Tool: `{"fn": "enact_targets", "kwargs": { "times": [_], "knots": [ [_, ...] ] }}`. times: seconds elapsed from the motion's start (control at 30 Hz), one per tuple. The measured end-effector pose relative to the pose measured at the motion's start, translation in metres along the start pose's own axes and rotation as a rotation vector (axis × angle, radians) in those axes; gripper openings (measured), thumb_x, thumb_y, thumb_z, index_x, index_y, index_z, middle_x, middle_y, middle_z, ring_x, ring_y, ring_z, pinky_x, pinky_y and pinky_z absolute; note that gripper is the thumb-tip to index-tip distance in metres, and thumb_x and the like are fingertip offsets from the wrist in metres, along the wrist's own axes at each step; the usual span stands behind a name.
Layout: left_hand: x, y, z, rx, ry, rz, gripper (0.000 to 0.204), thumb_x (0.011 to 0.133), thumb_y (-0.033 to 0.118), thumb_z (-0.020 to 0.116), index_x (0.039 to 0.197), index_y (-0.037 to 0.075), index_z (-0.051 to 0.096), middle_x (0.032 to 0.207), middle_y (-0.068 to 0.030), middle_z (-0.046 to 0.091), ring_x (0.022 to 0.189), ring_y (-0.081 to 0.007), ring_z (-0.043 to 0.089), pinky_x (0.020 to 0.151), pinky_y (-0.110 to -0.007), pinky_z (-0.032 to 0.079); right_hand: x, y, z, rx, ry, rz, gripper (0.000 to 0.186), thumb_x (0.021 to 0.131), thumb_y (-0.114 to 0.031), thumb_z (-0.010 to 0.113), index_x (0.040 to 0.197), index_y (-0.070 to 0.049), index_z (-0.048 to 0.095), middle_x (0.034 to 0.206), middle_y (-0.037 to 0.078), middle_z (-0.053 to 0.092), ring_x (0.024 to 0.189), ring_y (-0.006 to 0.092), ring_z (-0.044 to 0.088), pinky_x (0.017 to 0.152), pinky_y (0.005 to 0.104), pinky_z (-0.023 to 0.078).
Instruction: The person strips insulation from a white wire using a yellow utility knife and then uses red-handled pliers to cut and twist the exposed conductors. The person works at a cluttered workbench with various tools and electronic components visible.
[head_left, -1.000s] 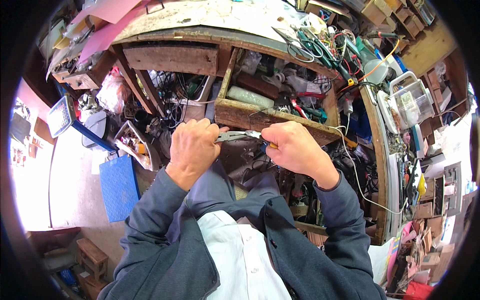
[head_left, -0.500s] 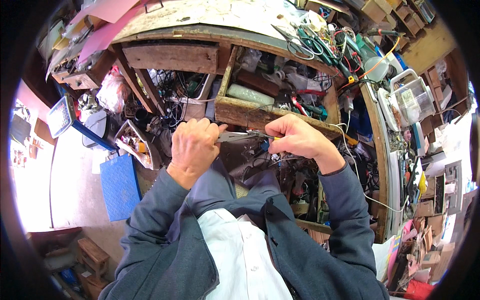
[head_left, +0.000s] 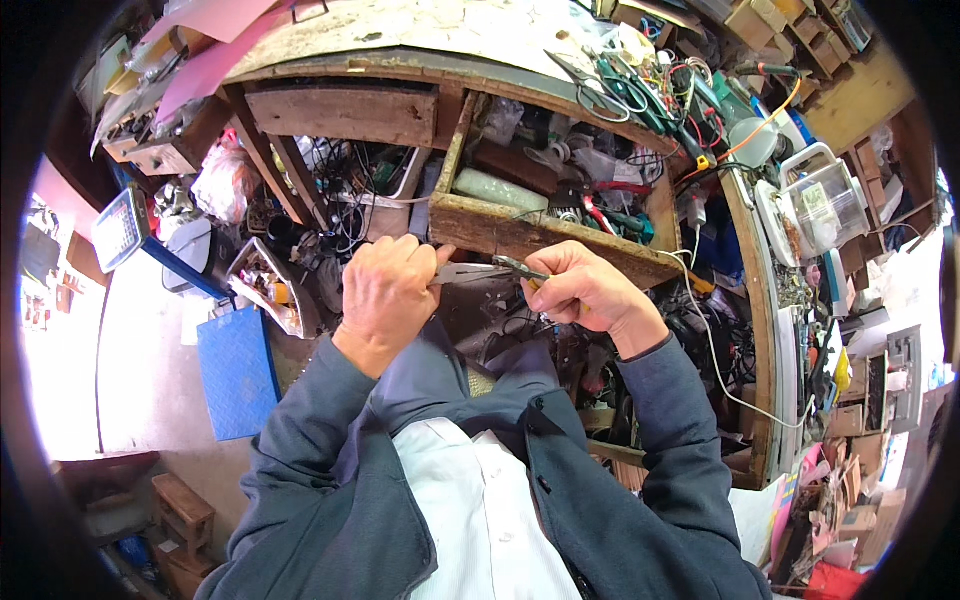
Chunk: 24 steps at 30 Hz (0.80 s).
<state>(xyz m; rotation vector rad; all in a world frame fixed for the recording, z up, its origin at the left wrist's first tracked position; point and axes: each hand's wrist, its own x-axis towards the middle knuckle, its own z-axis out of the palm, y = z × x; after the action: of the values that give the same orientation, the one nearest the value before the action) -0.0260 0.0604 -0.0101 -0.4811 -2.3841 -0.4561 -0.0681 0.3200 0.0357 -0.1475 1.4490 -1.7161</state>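
In front of my lap, my left hand [head_left: 388, 300] is closed around a thin, flat grey metal piece [head_left: 464, 273] that sticks out to the right past the thumb. My right hand [head_left: 590, 288] grips pliers [head_left: 514, 266] with dark jaws and partly visible yellow handles. The jaws point left and meet the far end of the metal piece; whether they bite on it is too small to tell. My left fist hides the other end of the piece. Just beyond both hands is the front board of an open wooden drawer [head_left: 545, 236].
The drawer holds a bubble-wrapped roll [head_left: 500, 189] and tools. Scissors [head_left: 590, 85] and cables lie on the bench [head_left: 400, 45] above. At left stand a blue-platform scale [head_left: 238, 375] and a bin [head_left: 268, 285]. A white cord [head_left: 712, 345] hangs at right; tangled wires lie under the bench.
My right hand has turned and shifted slightly left and down with the pliers, so their jaws now tilt and show more. My left hand stays nearly in place.
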Motion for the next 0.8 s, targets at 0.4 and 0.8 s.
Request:
{"fn": "enact_targets", "kwargs": {
  "times": [0.4, 0.8],
  "knots": [
    [0.001, 0.002, -0.015, 0.033, -0.244, -0.045, 0.017, 0.074, 0.012, 0.072, 0.081, 0.008, 0.056, 0.083, -0.0092, 0.055, 0.082, -0.029, 0.057, 0.07, -0.041, 0.043, -0.004, -0.015, 0.017, -0.937, 0.197, -0.279, 0.033, 0.078, -0.004, 0.064, 0.069, -0.003, 0.032, 0.062, 0.0, 0.026, 0.061, 0.0061, 0.032, 0.053, 0.0303, 0.027],
    [-0.008, 0.001, -0.019, -0.007, -0.387, -0.016, 0.02, 0.077, 0.013, 0.068, 0.093, 0.005, 0.058, 0.092, -0.0124, 0.056, 0.089, -0.031, 0.058, 0.074, -0.043, 0.044, -0.009, -0.002, 0.029, -1.601, 0.278, -0.671, 0.014, 0.071, -0.007, 0.066, 0.077, -0.004, 0.054, 0.076, 0.013, 0.055, 0.072, 0.0373, 0.059, 0.063, 0.0468, 0.048]
  ]
}}
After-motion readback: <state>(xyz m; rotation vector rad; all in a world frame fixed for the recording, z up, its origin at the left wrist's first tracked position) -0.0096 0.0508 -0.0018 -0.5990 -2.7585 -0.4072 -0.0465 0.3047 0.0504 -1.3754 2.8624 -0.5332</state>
